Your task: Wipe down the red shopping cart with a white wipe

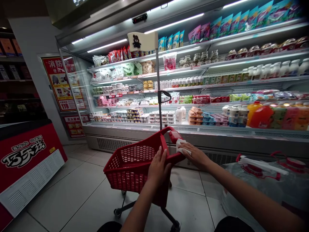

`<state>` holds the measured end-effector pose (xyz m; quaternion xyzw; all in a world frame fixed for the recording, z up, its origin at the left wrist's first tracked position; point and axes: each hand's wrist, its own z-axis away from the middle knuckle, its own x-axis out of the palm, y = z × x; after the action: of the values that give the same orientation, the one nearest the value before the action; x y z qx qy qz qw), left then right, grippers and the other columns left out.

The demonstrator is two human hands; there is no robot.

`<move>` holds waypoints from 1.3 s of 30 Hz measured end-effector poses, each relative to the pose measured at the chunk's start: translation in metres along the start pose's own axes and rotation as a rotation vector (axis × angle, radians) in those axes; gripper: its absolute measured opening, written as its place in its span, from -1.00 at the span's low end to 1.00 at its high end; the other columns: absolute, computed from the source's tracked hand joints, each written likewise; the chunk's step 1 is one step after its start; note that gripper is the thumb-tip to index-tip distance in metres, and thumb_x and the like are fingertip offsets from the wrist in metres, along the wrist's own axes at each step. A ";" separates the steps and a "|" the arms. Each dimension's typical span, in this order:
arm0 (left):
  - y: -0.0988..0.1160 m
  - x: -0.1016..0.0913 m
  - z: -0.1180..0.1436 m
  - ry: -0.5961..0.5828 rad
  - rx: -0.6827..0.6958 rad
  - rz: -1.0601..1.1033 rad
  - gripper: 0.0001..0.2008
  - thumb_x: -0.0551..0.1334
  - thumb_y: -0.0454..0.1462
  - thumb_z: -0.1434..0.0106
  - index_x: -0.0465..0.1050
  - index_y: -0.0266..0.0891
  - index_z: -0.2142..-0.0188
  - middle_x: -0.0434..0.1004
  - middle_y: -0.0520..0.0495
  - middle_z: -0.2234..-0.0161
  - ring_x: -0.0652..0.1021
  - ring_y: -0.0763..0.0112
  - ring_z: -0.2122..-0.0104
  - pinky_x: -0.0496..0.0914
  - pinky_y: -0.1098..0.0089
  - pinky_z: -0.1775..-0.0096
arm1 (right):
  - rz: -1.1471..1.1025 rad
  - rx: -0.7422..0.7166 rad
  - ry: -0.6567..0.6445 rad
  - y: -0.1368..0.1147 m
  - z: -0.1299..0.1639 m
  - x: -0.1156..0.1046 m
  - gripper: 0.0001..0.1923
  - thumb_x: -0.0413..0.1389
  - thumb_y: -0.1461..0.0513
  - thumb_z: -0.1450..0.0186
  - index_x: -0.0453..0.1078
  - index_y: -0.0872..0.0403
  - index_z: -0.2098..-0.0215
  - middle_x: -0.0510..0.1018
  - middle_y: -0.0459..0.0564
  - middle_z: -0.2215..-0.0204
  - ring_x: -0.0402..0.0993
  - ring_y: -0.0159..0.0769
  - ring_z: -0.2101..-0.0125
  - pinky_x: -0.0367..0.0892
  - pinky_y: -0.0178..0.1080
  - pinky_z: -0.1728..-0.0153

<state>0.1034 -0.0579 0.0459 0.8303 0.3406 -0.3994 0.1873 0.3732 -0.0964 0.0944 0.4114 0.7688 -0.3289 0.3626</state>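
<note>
A small red plastic shopping cart (135,174) with perforated basket sides stands in front of me. My left hand (158,166) rests against the basket's rear panel near the top edge, fingers stretched out, with nothing visible in it. In my right hand (193,155) is a crumpled white cloth or tissue (182,145), pressed against the corner of the cart's red handle frame. A red panel (174,136) on the handle sits just beyond the cloth. From the cart rises a grey pole (158,74) carrying a cream flag (142,41) with a bear picture.
Behind the cart runs a lit refrigerated display (145,129) stocked with drinks, yogurts and bagged snacks. Large clear water jugs (253,190) stand close by my right arm. A red freezer chest (29,161) is at left. Pale floor tiles (82,190) lie between.
</note>
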 end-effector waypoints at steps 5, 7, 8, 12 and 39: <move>-0.073 -0.002 0.047 -0.152 -0.137 -0.133 -0.49 0.06 -0.15 -0.50 0.15 -0.06 -0.40 0.38 -0.12 -0.32 0.37 0.15 -0.31 0.18 -0.03 -0.33 | 0.249 0.114 0.129 0.029 -0.005 0.007 -0.46 -0.27 0.06 -0.56 0.43 -0.03 -0.25 0.44 -0.02 -0.29 0.17 -0.13 -0.38 0.07 0.09 -0.39; -0.077 0.000 0.053 -0.164 -0.149 -0.141 -0.50 0.08 -0.16 -0.50 0.17 -0.03 -0.38 0.42 -0.10 -0.29 0.42 0.19 -0.26 0.15 -0.05 -0.34 | 0.371 0.117 0.184 0.026 -0.006 0.015 -0.47 -0.25 0.08 -0.56 0.43 0.01 -0.25 0.38 0.01 -0.33 0.10 -0.09 -0.41 0.01 0.10 -0.40; -0.073 0.001 0.053 -0.161 -0.156 -0.140 -0.51 0.08 -0.16 -0.49 0.19 -0.03 -0.38 0.42 -0.10 -0.29 0.42 0.19 -0.26 0.14 -0.06 -0.35 | 0.415 0.098 0.200 0.021 -0.007 0.020 -0.47 -0.23 0.09 -0.56 0.42 0.03 -0.27 0.34 0.02 -0.35 0.07 -0.09 -0.42 -0.01 0.10 -0.41; -0.049 0.010 0.042 -0.160 -0.160 -0.111 -0.51 0.11 -0.13 -0.48 0.21 -0.07 -0.36 0.39 -0.13 -0.31 0.38 0.17 -0.29 0.15 -0.08 -0.33 | 0.462 0.012 0.198 -0.023 -0.012 0.063 -0.50 -0.16 0.12 -0.54 0.32 0.03 -0.35 0.27 0.02 -0.39 0.05 -0.04 -0.42 -0.02 0.09 -0.40; 0.000 0.011 0.054 -0.317 -0.102 -0.066 -0.41 0.02 -0.21 -0.52 -0.03 -0.16 -0.47 0.16 -0.24 -0.43 0.50 0.13 -0.22 0.50 0.21 -0.07 | 0.340 -0.006 0.055 -0.051 0.039 0.112 -0.41 -0.19 0.15 -0.55 -0.08 0.01 -0.52 0.08 -0.05 -0.47 -0.10 -0.15 -0.46 -0.02 0.03 -0.42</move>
<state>0.0797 -0.0848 0.0047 0.7347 0.3536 -0.5134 0.2676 0.2959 -0.1064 -0.0078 0.5432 0.6990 -0.2490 0.3930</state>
